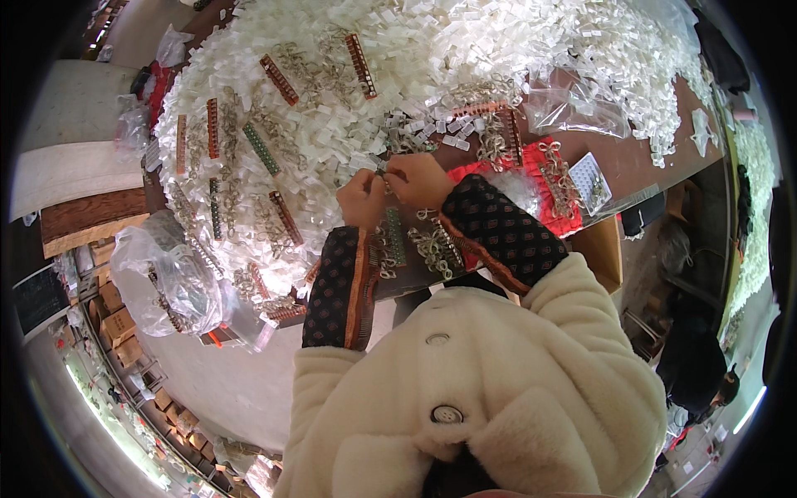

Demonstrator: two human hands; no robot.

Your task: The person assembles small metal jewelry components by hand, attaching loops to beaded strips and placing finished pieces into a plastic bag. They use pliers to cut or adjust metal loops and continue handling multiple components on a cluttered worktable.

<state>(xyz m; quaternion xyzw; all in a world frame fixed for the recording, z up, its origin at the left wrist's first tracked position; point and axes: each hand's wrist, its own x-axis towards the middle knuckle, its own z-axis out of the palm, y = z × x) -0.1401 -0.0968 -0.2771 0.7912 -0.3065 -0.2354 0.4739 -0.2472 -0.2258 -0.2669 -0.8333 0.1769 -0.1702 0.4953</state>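
Observation:
My left hand [363, 200] and my right hand [419, 180] meet over the near edge of the table, their fingers pinched close together. Whatever lies between the fingertips is too small to make out. Just below them is a green strip [394, 236] with metal ring-like pieces along it. Beside that, another strip carries a bunch of silvery ring-like pieces [434, 250]. Beyond my fingers lie small clear tags [456, 131] and more metal pieces. A red cloth [566, 217], partly covered by my right sleeve, bears another bundle of metal pieces [558, 178].
A huge heap of small clear plastic tags [332, 108] covers the table, with orange strips [360, 66] and green strips [261, 149] on it. Clear plastic bags [162, 270] hang at the left edge. A white perforated tray [590, 184] sits right. A person [706, 365] is at far right.

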